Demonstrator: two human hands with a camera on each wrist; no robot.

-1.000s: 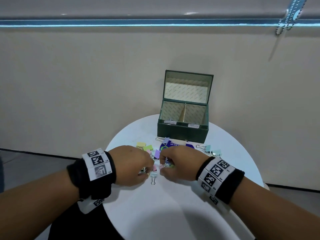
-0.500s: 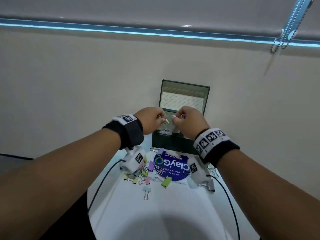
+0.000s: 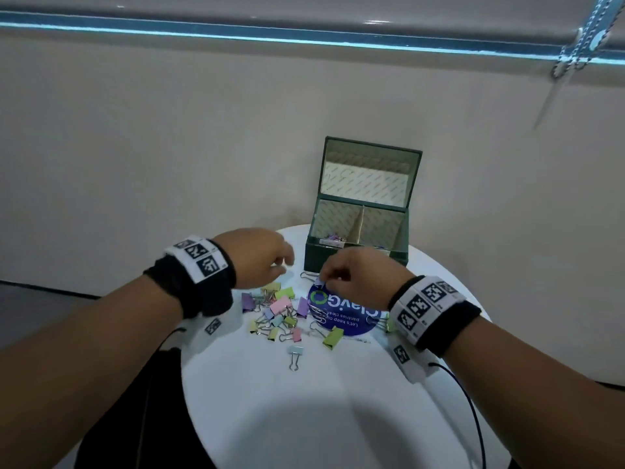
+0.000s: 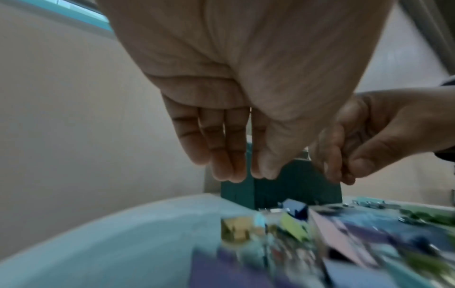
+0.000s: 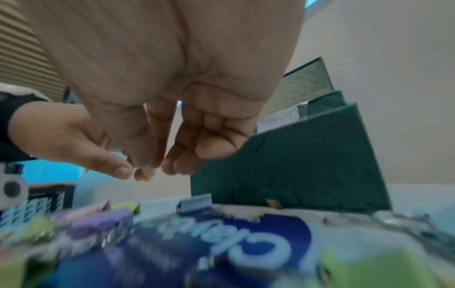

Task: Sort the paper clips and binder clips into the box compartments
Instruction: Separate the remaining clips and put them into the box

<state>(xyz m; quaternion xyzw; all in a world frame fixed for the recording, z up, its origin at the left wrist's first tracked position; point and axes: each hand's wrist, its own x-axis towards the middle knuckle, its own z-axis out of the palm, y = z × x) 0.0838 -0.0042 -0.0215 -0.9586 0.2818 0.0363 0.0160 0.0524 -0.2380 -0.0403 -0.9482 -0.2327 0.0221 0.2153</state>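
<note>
We work at a round white table (image 3: 304,418) set against a plain beige wall (image 3: 135,147); a light-blue strip (image 3: 304,38) runs along the wall high up, and a beaded cord (image 3: 575,45) hangs at the far right. The near edge of the table is cut off by the frame.

A green box (image 3: 358,255) stands at the far side of the table with its lid (image 3: 370,172) upright. A divider (image 3: 358,225) splits it into a left and a right compartment, both lined with patterned paper. A few small coloured items lie in the left compartment; we cannot tell what kind they are. The floor of the right compartment is hidden behind the front wall.

The binder clips (image 3: 280,306), pastel folded metal with wire handles, lie scattered in a loose pile near the box, left of and partly on a round blue sticker (image 3: 341,316) with white lettering. One blue clip (image 3: 295,355) lies apart on the near side. Silver paper clips (image 3: 318,316) rest on the sticker's left edge. Both wrist views blur the pile heavily.

Our left hand (image 3: 260,258) hovers above the left of the pile, fingers straight and together, holding nothing. Our right hand (image 3: 358,275) hovers over the far edge of the sticker, just in front of the box, fingers curled with thumb and fingertips (image 5: 169,167) meeting; we cannot tell whether anything is pinched between them. Each wrist carries a black band with printed square markers.
</note>
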